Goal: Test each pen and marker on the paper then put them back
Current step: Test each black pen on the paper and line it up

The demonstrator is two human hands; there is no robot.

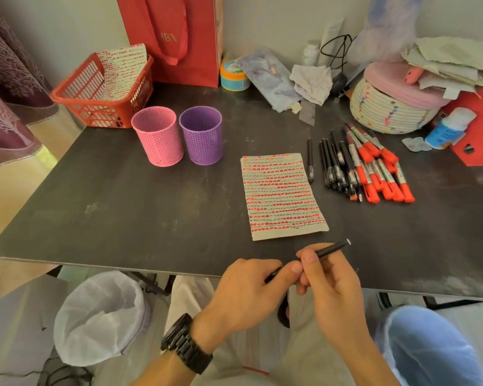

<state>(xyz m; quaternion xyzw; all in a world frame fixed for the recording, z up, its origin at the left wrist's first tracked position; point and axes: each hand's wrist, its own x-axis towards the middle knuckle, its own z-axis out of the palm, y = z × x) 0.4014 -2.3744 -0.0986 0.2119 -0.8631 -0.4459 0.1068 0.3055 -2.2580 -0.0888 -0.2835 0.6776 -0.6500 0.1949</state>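
Where the dark, flat worktop [123, 204] begins on the left, a red plastic basket [76, 98] with slits in its sides holds a sheet full of red marks. Down on the floor sits a round bin [101, 316] with a thin white bag inside. Next come a pink cup [158, 135] and a purple cup [202, 135], both round, full of tiny holes and touching side by side. Behind them stands a red paper bag [179, 37] with pale letters that look like "HBN". Near the front edge, the left hand [246, 288], with a black watch [186, 344] on its wrist, pinches one end of a black pen [329, 250]. The right hand [332, 285] curls round the middle of that pen, and its white-tipped end points up and to the right. The pen is held over the front edge, just below the paper [282, 196], which is filled with rows of red dashes and small black scribbles. One thin pen [310, 162] lies alone beside the paper. Then comes a heap of black pens [336, 168], touching a heap of red-capped markers [379, 168]; their labels are too small to read. Behind them sits a round rope basket [388, 107] with a pink lid, and a white bottle [446, 129] with a blue label.
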